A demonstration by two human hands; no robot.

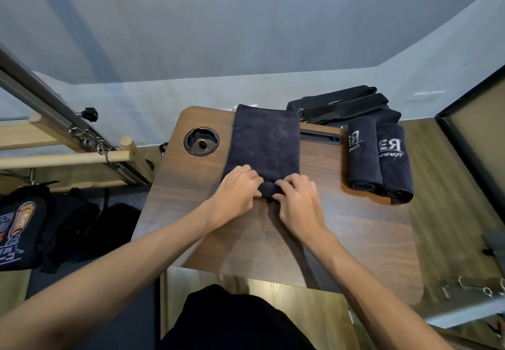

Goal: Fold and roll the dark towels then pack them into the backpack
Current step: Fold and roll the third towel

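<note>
**Third towel half rolled**

The near end of the folded towel is hidden under both hands. The left hand and right hand curl their fingers round its rolled edge at mid-table. Two rolled towels lie right. The backpack is partly hidden behind them.

Both forearms are bare, with no sleeves in view. The hands wear no gloves. Black clothing covers the lap.
</note>
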